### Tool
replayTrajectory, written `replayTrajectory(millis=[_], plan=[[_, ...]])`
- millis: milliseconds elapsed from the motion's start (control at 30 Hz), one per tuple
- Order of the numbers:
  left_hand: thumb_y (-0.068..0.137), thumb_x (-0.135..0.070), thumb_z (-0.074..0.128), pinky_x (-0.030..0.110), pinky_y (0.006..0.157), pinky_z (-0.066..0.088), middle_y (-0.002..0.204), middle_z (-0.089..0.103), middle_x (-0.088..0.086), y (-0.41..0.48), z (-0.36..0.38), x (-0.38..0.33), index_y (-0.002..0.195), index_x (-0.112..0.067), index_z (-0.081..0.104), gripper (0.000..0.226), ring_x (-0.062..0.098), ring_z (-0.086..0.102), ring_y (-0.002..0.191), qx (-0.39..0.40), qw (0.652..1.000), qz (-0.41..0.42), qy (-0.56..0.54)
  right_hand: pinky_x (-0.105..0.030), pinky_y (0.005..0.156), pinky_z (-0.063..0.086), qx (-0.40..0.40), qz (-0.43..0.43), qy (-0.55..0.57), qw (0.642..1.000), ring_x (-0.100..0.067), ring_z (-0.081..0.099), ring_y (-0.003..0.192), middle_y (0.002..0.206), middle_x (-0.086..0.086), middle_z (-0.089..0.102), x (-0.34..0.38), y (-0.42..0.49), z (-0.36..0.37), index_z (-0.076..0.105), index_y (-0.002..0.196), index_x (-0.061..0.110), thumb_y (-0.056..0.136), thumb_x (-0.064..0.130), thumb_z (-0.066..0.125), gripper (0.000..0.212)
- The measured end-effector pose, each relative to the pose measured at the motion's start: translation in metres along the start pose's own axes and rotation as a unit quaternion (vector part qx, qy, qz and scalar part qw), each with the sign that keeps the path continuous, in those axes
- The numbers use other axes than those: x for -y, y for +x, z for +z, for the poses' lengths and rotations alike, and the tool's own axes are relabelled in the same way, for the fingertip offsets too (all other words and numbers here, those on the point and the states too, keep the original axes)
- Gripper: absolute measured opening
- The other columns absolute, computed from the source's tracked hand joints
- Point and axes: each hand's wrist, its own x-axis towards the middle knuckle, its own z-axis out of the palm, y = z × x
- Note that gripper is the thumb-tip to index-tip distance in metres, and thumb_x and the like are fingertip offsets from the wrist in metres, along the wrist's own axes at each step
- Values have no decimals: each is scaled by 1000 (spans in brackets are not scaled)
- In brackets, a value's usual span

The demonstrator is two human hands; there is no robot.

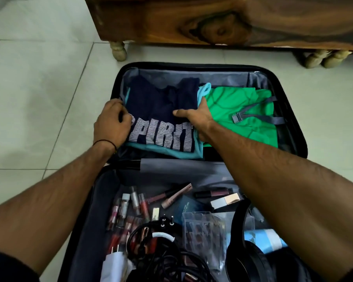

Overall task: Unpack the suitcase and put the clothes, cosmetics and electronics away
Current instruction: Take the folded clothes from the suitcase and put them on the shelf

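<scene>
A black suitcase [293,110] lies open on the tiled floor. Its far half holds a folded navy shirt [157,104] with white striped letters, lying on a teal garment [151,148], and a green garment [238,110] to the right under a grey strap. My left hand [110,123] grips the navy shirt's left edge. My right hand [196,117] grips its right edge, thumb on top and fingers tucked under. The near half holds cosmetics [135,204], black cables [161,259], a white charger [114,263] and black headphones [246,259].
A dark wooden piece of furniture [212,19] on turned feet stands just beyond the suitcase. Pale floor tiles [39,98] spread to the left and right. A clear plastic case [204,228] and a light blue packet [267,239] lie in the near half.
</scene>
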Motion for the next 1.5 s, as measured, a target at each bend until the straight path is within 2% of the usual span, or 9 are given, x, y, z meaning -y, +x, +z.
replayTrajectory(millis=[267,400,500,600,700,867,967,1133,1500], plan=[[86,-23,57,26,92,39,120,62,9,2,-12,-4,102,-8,66,24,27,57,111,50,998,7,-28,-55,88,58,-20,-48,14,999,-35,69,97,101,-14,71,12,-2,2,61,103,15,65,-18,58,51],[82,-27,60,39,80,46,98,63,7,-8,-16,-18,94,-10,62,21,28,56,96,-23,1000,14,4,-38,75,62,20,-93,35,995,-26,68,89,97,-9,72,60,-20,5,61,104,18,69,-25,53,56],[90,-29,64,29,86,42,106,60,4,-14,-29,-50,107,-8,61,28,18,53,98,-37,984,-92,-151,-24,61,56,60,-112,19,992,-17,69,76,91,-4,72,102,-49,2,61,109,14,70,-27,53,57],[87,-50,65,24,80,44,107,62,9,-6,-55,-82,111,-6,57,50,23,59,98,22,922,-248,-297,-25,64,56,85,-120,-14,989,-14,70,77,91,0,73,142,-86,-11,62,113,13,70,-25,59,58],[72,-73,65,21,57,39,68,57,0,-10,-97,-123,85,-14,57,61,20,53,66,114,845,-353,-386,-32,71,59,84,-92,-9,992,-24,73,87,99,-7,76,186,-132,-31,63,117,12,71,-23,62,59],[71,-77,59,38,96,48,119,70,7,-43,-191,-211,125,-25,62,75,27,65,110,357,631,-376,-578,-39,72,62,89,-16,71,993,-30,73,80,99,-17,74,299,-232,-73,63,112,9,74,-21,63,49],[83,-69,47,40,98,47,125,67,10,-54,-265,-270,128,-20,61,69,27,65,111,353,585,-400,-610,-39,70,62,116,22,100,988,-31,73,80,102,-20,73,382,-302,-98,61,120,7,75,-17,65,51],[64,-58,80,45,111,38,135,60,13,-72,-423,-373,136,-16,56,87,30,56,125,337,545,-394,-658,-37,70,61,120,44,123,984,-31,72,80,102,-22,71,506,-434,-126,61,123,-4,78,-11,63,45],[82,-4,70,39,70,59,109,72,16,-168,-688,-546,122,-7,62,41,32,72,89,369,668,-199,-615,-44,85,60,-99,-53,117,987,-34,69,95,120,-21,69,637,-761,-207,57,128,2,80,-17,62,52]])
